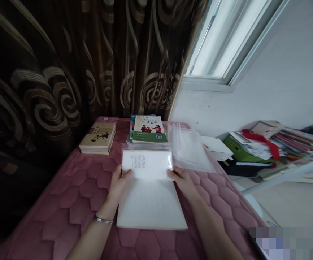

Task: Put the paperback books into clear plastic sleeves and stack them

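A pale book (151, 202) lies flat on the pink quilted surface (72, 202), its far part under a clear plastic cover (146, 163). My left hand (119, 182) grips the left edge of the plastic cover, thumb on top. My right hand (182, 180) pinches the cover's right edge. A thin bracelet circles my left wrist.
Behind the book sits a green-covered book stack (148, 129); a tan stack of books (98, 137) lies to its left. Clear plastic sleeves (190, 150) are piled at right. A dark patterned curtain (64, 65) hangs behind; cluttered books and papers (275, 144) lie off the right edge.
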{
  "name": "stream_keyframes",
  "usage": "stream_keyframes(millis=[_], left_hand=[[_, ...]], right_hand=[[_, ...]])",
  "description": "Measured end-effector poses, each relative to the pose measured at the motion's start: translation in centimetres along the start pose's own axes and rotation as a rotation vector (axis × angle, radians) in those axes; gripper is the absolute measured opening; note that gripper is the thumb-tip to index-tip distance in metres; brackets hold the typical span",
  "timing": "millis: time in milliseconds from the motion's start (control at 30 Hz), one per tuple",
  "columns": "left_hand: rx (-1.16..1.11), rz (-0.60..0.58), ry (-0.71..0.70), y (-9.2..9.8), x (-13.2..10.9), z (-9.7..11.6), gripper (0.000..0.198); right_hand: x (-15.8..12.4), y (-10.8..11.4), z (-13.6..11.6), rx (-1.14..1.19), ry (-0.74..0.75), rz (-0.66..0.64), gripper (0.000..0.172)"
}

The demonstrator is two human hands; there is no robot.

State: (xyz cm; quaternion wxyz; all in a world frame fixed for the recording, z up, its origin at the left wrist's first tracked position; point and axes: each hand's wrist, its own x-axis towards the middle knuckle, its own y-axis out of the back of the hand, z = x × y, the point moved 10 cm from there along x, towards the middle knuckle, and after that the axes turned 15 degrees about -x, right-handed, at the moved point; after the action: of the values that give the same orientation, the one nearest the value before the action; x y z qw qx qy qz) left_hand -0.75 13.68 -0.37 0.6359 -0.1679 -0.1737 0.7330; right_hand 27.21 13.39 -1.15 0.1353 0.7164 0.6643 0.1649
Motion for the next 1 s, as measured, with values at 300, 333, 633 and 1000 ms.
stream_keyframes(millis=[300,333,633,1000], left_hand=[[0.054,0.010,0.009,0.3,0.1,-0.2,0.038],[0.071,0.008,-0.001,0.3,0.1,0.0,0.039],[0.220,0.000,-0.056,0.1,-0.2,0.7,0.039],[0.049,-0.039,0.004,-0.3,0.0,0.5,0.042]], right_hand=[[-0.2,0.8,0.2,-0.183,0.004,0.115,0.044],[-0.2,0.8,0.1,-0.146,0.013,0.106,0.042],[-0.3,0.4,-0.4,-0.006,0.067,0.073,0.037],[-0.2,1.1,0.7,-0.190,0.037,0.171,0.046]])
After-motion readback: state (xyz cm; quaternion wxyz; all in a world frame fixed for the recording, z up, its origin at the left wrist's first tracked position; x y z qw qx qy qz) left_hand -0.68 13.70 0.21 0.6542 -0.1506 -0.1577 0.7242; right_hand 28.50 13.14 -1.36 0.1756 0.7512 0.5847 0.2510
